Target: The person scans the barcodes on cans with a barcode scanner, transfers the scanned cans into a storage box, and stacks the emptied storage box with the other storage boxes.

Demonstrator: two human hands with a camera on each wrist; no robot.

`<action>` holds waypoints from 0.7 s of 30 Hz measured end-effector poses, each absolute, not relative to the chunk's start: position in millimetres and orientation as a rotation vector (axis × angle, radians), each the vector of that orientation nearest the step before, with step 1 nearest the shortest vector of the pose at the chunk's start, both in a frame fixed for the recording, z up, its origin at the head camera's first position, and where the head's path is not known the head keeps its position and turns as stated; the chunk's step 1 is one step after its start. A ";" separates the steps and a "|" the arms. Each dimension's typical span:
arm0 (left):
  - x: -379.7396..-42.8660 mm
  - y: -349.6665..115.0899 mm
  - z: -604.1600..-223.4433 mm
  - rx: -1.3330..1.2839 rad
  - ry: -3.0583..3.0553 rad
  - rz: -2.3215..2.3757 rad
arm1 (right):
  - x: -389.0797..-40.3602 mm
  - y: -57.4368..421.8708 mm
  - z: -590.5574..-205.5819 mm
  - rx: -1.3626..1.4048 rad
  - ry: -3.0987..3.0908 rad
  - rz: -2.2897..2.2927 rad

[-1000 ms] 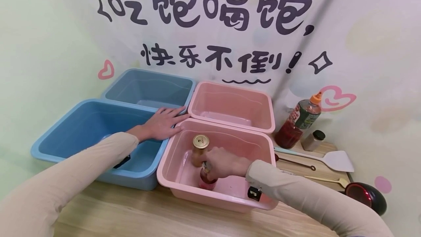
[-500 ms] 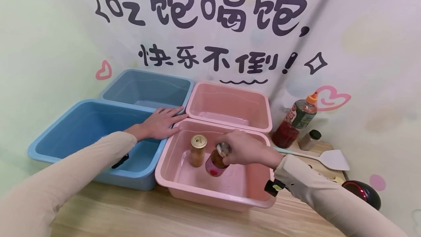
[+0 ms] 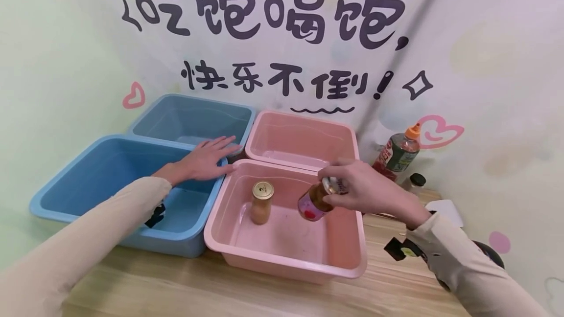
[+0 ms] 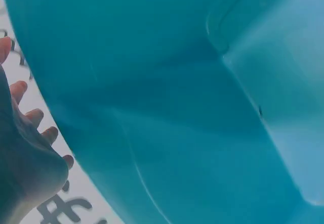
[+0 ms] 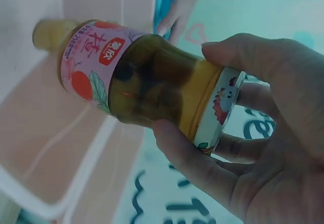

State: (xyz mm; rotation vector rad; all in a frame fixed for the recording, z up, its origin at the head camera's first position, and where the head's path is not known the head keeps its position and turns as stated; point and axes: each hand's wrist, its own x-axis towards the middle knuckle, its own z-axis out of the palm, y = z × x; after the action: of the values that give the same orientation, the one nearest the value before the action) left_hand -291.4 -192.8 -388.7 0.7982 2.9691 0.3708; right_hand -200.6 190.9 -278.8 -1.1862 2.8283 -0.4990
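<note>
My right hand (image 3: pixel 365 187) grips a glass jar (image 3: pixel 314 203) near its lid, holding it tilted over the front pink bin (image 3: pixel 282 265). In the right wrist view the jar's pink label (image 5: pixel 98 64) with red fruit shows, and thumb and fingers wrap its neck and pale patterned lid (image 5: pixel 217 113). A second jar (image 3: pixel 262 207), gold-lidded, stands upright inside the same bin, to the left of the held one. My left hand (image 3: pixel 202 159) lies with fingers spread at the corner where the bins meet. The left wrist view shows that hand (image 4: pixel 30 158) beside the blue bin wall (image 4: pixel 167 97).
The front blue bin (image 3: pixel 57 175) stands left; behind are a rear blue bin (image 3: pixel 194 116) and a rear pink bin (image 3: pixel 304 138). To the right are a red sauce bottle (image 3: pixel 401 153), a black-capped jar (image 3: pixel 416 181) and a white spatula (image 3: pixel 445 208), partly behind the right arm.
From low in the front pink bin, my right hand has risen and moved right, lifting the pink-labelled jar and tilting it. The left hand stays at the bin corner.
</note>
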 end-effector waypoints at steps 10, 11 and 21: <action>-297.2 -252.2 -373.7 0.591 3.030 0.368 | -197.4 243.2 -260.0 -1.120 2.986 -0.516; -298.7 -260.2 -374.2 0.565 3.035 0.366 | -197.4 248.9 -259.6 -1.126 3.001 -0.519; -298.2 -315.9 -386.8 0.356 3.008 0.307 | -194.0 312.7 -266.9 -1.153 3.078 -0.490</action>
State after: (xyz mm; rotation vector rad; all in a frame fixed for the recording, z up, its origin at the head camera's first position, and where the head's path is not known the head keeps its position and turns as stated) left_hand -298.2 -315.9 -386.8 0.3559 3.0076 0.3073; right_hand -194.0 312.7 -266.9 -1.1533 3.0785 -0.4900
